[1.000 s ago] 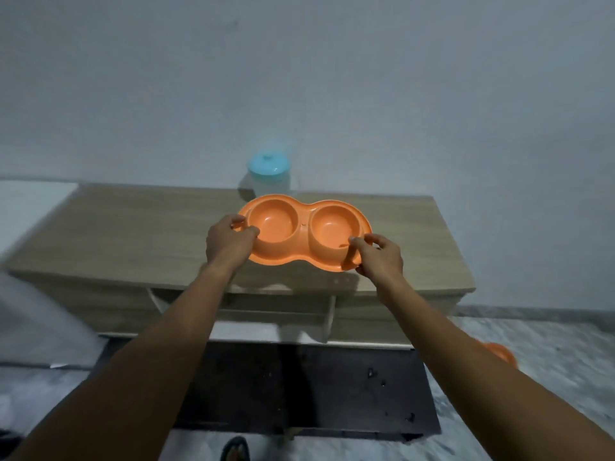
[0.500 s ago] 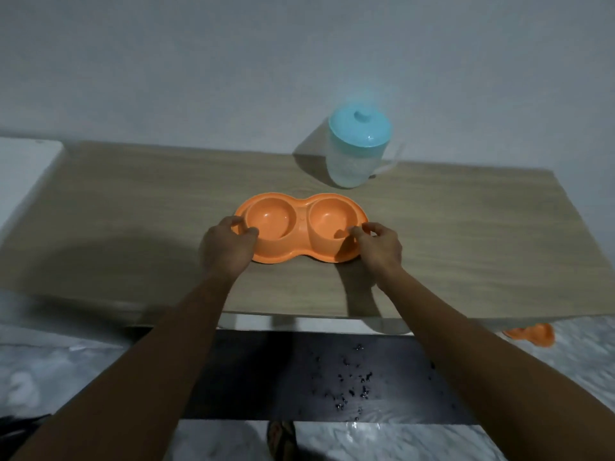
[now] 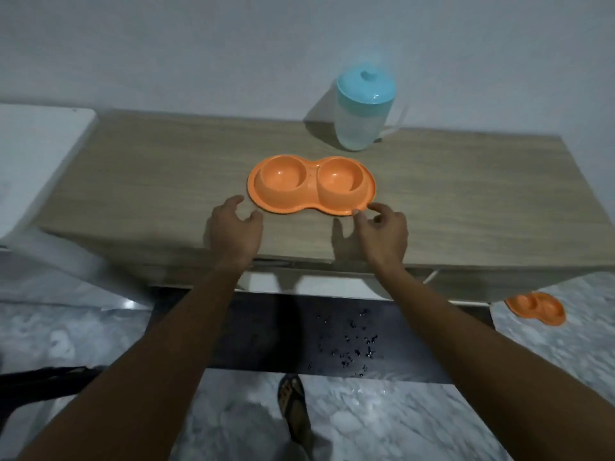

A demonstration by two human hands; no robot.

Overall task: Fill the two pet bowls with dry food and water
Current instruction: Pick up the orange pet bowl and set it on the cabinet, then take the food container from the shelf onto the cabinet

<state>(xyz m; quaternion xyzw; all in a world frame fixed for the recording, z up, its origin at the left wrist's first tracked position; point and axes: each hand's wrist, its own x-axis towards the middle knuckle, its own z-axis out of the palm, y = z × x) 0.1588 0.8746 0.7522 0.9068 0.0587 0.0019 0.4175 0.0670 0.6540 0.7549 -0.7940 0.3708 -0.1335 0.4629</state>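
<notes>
Bowls [image 3: 312, 185] sit flat mid-counter [image 3: 149, 181], jug [image 3: 363, 109] close behind for easy pouring. Left hand [image 3: 234, 232] and right hand [image 3: 382, 234]: grip open, holding nothing.

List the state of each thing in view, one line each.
Double bowl: upright on the table, both cups empty.
Jug: upright, lid on, contents unclear.
Second double bowl: on the floor, contents unclear.
Left hand: open, off the bowl.
Right hand: open, fingertips at the bowl's rim.
</notes>
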